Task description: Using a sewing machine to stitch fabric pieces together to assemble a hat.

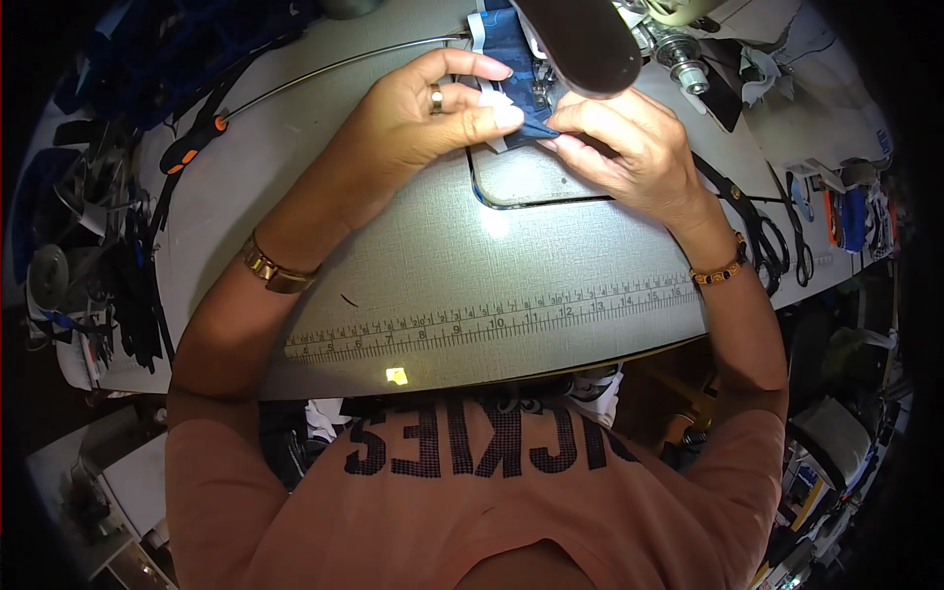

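A piece of dark blue fabric [505,41] with a white strip along its left edge lies under the presser foot [542,87] of a sewing machine. My left hand [418,113] comes from the left and holds the fabric's near end between thumb and fingers, where some white material shows. From the other side my right hand [629,143] pinches the fabric's pointed corner between thumb and forefinger, close to the foot. The machine's dark head [580,44] hides part of the fabric and of the right fingertips.
A long screwdriver [194,145] with a black and orange handle lies at left, its shaft reaching toward the fabric. Scissors [769,244] rest by my right forearm. A ruler scale [492,323] runs along the table's near edge, with a yellow scrap [396,376] beside it. Dark cloth [187,49] is piled far left.
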`<state>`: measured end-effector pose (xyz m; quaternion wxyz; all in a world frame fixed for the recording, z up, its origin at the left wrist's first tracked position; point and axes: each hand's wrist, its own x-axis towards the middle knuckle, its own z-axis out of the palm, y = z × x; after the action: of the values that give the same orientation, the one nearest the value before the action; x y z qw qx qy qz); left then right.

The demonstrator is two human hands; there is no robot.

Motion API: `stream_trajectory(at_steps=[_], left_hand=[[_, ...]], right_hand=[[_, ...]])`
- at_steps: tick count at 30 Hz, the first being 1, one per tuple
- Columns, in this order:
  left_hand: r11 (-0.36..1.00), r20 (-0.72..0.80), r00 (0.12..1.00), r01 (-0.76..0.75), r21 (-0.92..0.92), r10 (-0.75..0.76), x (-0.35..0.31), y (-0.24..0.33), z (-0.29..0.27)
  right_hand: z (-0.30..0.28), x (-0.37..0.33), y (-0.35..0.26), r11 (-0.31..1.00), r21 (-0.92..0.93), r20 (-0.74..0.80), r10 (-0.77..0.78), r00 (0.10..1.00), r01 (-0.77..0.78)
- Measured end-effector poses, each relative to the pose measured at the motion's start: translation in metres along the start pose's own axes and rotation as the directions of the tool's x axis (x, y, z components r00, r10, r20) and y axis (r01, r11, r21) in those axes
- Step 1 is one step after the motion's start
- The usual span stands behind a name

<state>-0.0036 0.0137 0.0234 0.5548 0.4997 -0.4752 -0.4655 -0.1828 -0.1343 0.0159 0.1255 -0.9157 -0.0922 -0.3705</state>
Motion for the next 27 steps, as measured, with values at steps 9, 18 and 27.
stream_trajectory(at_steps=[9, 18, 27], left_hand=[[0.978, -0.084, 0.975, -0.208, -0.027, 0.205, 0.003, -0.015, 0.005], [0.935, -0.049, 0.998, -0.041, -0.352, 0.025, 0.001, -0.017, 0.002], [0.881, -0.097, 0.990, 0.049, -0.471, -0.107, 0.004, -0.015, 0.004]], right_hand=[[0.001, 0.000, 0.000, 0.998, 0.031, 0.021, 0.057, 0.998, -0.057], [0.004, 0.005, -0.005, 0.997, 0.029, -0.002, 0.074, 0.997, -0.073], [0.010, 0.004, -0.002, 0.999, -0.044, -0.043, 0.025, 0.999, -0.027]])
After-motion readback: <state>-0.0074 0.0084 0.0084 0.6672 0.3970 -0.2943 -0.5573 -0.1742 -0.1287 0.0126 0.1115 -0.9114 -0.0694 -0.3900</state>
